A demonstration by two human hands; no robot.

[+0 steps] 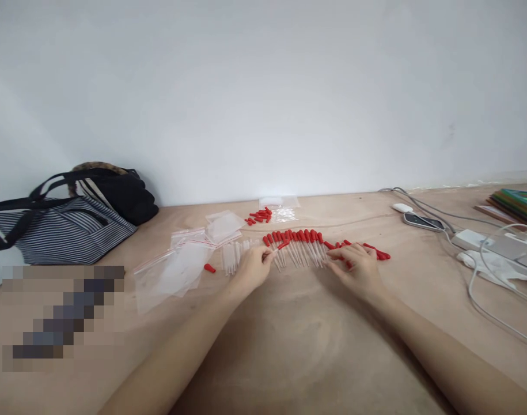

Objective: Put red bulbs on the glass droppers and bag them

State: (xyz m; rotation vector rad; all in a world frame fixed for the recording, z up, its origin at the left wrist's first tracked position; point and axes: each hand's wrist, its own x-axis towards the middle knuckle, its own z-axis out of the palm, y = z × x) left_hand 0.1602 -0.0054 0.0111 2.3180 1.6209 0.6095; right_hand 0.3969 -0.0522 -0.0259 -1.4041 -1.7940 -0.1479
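Observation:
In the head view my left hand (254,266) is closed in a pinch on a glass dropper with a red rubber bulb (283,244). It is held at the left end of a row of similar red-bulbed droppers (304,249), lying side by side with bulbs away from me. My right hand (359,266) is at the row's right end, fingers bent and apart, the tips by the outermost tubes. More red bulbs (378,252) lie beyond and under that hand, partly hidden. Bare clear tubes (231,257) lie just left of my left hand.
Clear zip bags (172,276) spread at the left, with a loose red bulb (209,268) nearby. A pile of red bulbs (260,215) sits toward the wall beside a clear packet (284,212). A striped bag (73,227) stands far left; cables and a power strip (474,239) lie right.

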